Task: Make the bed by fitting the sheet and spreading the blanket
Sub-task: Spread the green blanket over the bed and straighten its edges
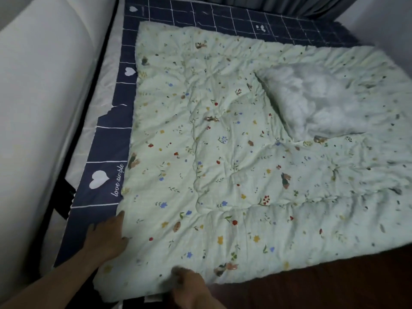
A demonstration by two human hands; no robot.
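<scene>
A pale green flowered blanket (234, 152) lies spread over most of the bed, wrinkled, with one corner folded back at the right to show its white underside (312, 101). Under it a navy sheet (111, 139) with white grid lines and hearts shows along the left and far edges. My left hand (107, 237) rests flat at the blanket's near left edge, fingers apart. My right hand (189, 286) pinches the blanket's near edge at the bottom.
A white padded headboard or wall panel (38, 97) runs along the left, with bare white mattress (98, 94) showing beside the sheet. Grey curtains (289, 5) hang at the far side. Dark wood floor (334, 284) lies at the lower right.
</scene>
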